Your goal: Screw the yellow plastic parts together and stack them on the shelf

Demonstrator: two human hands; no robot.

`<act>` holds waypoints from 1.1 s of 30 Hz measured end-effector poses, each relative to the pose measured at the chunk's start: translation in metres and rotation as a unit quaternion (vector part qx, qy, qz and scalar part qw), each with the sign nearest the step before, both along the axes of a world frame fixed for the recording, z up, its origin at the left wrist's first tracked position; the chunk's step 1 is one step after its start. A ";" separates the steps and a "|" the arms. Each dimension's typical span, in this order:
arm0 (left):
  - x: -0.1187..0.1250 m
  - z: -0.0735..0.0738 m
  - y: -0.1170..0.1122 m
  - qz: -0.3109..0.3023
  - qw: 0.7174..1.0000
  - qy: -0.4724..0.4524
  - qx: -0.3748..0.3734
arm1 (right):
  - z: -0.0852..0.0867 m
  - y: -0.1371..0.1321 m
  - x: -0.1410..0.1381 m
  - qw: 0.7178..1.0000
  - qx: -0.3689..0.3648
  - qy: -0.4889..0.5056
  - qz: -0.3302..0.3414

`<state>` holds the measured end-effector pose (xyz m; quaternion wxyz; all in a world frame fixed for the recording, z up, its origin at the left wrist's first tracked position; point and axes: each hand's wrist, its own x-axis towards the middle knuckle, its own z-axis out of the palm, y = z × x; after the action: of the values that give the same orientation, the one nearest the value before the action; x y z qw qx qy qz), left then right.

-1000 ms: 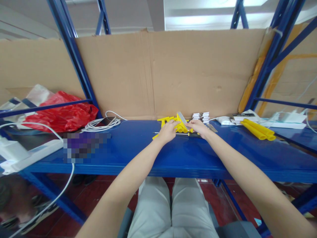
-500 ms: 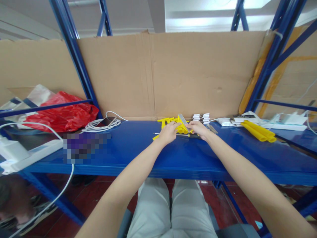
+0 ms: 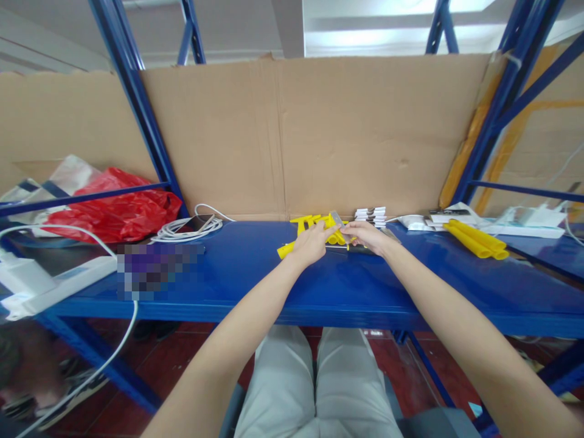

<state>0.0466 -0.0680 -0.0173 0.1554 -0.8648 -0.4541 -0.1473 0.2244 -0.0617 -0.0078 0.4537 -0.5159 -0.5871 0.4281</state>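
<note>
Blue metal bench (image 3: 237, 277), glossy. Reference mark: the black-handled screwdriver (image 3: 360, 250) lying on it. Front edge runs straight, on the person's side of the screwdriver, a strip of blue surface between, both forearms crossing above. Behind the screwdriver, a pile of yellow pieces (image 3: 312, 220), then a cardboard panel (image 3: 219, 140) upright along the rear; little room that way. More room sideways: left of the screwdriver, surface runs to a coiled white cable (image 3: 185, 231); right of it, to yellow tubes (image 3: 474, 240), well apart. Stack of small white-and-black items (image 3: 370, 216) behind the screwdriver's grip.

Left hand (image 3: 311, 244): over the screwdriver's shaft, fingers bent, closed around a yellow handle (image 3: 286, 250); index finger reaches toward the blade. Right hand (image 3: 367, 236): just behind the screwdriver's grip, thumb and fingers drawn together on the near end of a flat grey blade (image 3: 336, 218). Exact finger contact too small to make out.

Grey blade: behind the screwdriver, near where shaft meets grip, between the hands. Tilted; long axis slants, free end pointing toward the panel and a little left. Yellow handle: long axis slants across the screwdriver's shaft, rounded end pointing left and slightly toward the front edge. Most of it hidden by the hand; whether it touches the blade, cannot tell.
</note>
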 end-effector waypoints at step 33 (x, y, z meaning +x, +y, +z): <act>0.007 -0.004 -0.001 -0.046 0.998 -0.035 -0.021 | -0.002 0.011 0.015 0.995 0.044 -0.023 -0.091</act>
<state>0.0541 -0.0690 -0.0217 0.1146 -0.8819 -0.4224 -0.1753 0.2398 -0.0505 -0.0094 0.4993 -0.5564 -0.5662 0.3472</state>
